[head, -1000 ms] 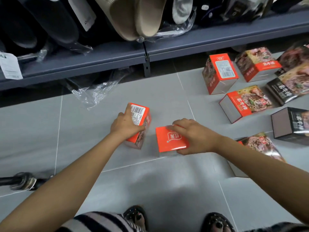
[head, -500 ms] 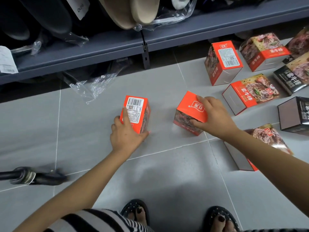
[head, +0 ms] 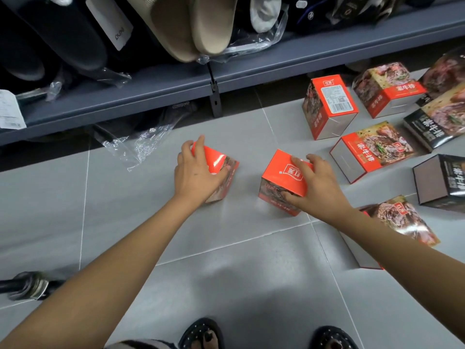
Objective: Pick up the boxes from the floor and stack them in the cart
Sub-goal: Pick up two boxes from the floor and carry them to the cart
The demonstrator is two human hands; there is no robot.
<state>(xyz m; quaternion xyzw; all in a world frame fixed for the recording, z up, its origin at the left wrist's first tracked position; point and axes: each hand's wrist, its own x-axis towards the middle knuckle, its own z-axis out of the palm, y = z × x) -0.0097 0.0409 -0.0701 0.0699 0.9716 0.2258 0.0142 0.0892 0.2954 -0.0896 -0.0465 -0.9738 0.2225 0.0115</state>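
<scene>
Two small orange boxes stand on the grey tiled floor in front of me. My left hand (head: pixel 195 173) grips the left orange box (head: pixel 221 170) from above, fingers over its top edge. My right hand (head: pixel 314 182) grips the right orange box (head: pixel 279 177), thumb on its near side and fingers across the top. More boxes lie to the right: an upright orange box (head: pixel 332 109), several flat orange boxes (head: pixel 372 149), and black boxes (head: pixel 442 182). One box (head: pixel 400 222) lies partly hidden under my right forearm. No cart body shows.
A grey shelf (head: pixel 251 79) with hanging slippers runs across the back. Crumpled clear plastic (head: pixel 136 147) lies under it at left. A black metal wheel or bar (head: pixel 27 285) juts in from the left edge. My sandalled feet (head: pixel 201 336) stand at the bottom.
My left hand has shifted from the side of the left box to over its top, and that box has turned. My right hand keeps its grip on the right box, which stands more upright.
</scene>
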